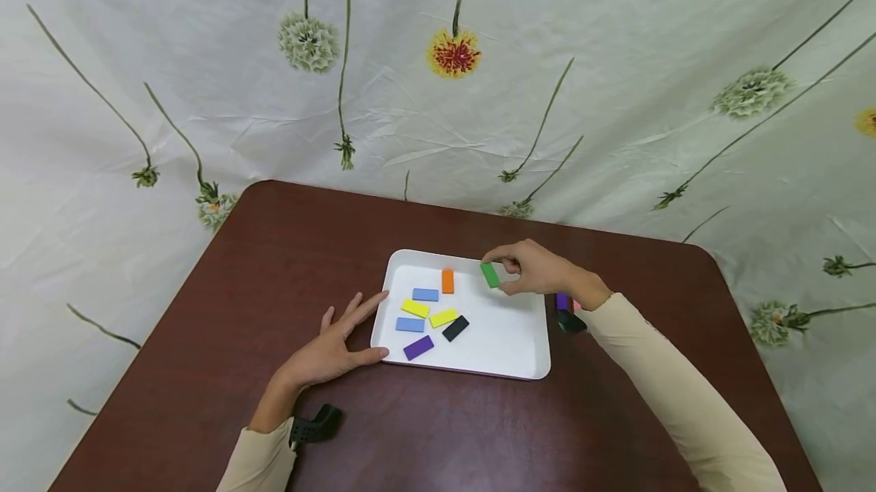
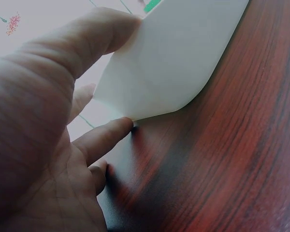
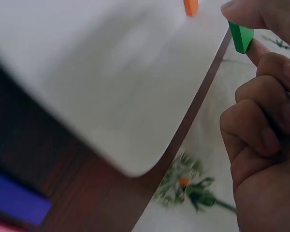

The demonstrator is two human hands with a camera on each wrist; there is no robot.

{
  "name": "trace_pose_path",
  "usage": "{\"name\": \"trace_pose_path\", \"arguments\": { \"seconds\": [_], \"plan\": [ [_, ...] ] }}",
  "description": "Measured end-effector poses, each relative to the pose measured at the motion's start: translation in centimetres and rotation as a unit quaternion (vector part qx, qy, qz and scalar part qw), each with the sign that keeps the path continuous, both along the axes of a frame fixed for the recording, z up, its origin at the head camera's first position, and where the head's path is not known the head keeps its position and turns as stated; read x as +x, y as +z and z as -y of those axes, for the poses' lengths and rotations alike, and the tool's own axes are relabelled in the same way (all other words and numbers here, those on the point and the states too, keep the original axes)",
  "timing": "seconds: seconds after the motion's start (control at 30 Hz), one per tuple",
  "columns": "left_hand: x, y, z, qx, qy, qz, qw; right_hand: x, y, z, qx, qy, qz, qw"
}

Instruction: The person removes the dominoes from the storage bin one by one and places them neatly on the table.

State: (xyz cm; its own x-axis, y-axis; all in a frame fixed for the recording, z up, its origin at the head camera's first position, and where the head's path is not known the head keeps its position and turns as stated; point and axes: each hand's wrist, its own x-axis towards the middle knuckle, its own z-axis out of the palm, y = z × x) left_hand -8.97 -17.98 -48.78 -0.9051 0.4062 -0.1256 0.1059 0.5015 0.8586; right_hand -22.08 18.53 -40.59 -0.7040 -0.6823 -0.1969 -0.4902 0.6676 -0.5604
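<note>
My right hand (image 1: 537, 268) pinches a green rectangular block (image 1: 490, 275) between thumb and index finger, over the far right part of a white tray (image 1: 506, 340). In the right wrist view, the other fingers are curled beside the green block (image 3: 240, 37). My left hand (image 1: 328, 355) is spread at the tray's left end, thumb at the near corner and index fingertip at the left rim. On the tray lie an orange block (image 1: 448, 280), two blue blocks (image 1: 426, 295), two yellow blocks (image 1: 443, 318), a black block (image 1: 455, 328) and a purple block (image 1: 418, 347).
Right of the tray, partly behind the right wrist, lie a purple block (image 1: 563, 302) and something pink (image 1: 577, 306) on the dark brown table (image 1: 308, 241). A flower-patterned cloth (image 1: 383, 112) hangs behind the table's far edge.
</note>
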Motion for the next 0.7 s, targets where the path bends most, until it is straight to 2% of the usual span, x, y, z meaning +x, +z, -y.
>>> {"name": "trace_pose_path", "arguments": {
  "seconds": [0.23,0.43,0.7],
  "plan": [
    [0.1,0.0,0.0,0.002,0.0,-0.002,1.0,0.6,-0.1,-4.1,-0.007,-0.025,-0.028,0.999],
    [0.1,0.0,-0.2,0.002,0.0,0.002,1.0,1.3,-0.9,-8.1,0.0,-0.065,-0.051,0.997],
    [0.0,0.2,-0.2,0.002,-0.001,0.003,1.0,2.3,-1.4,-12.9,0.028,-0.095,-0.062,0.993]
  ]
}}
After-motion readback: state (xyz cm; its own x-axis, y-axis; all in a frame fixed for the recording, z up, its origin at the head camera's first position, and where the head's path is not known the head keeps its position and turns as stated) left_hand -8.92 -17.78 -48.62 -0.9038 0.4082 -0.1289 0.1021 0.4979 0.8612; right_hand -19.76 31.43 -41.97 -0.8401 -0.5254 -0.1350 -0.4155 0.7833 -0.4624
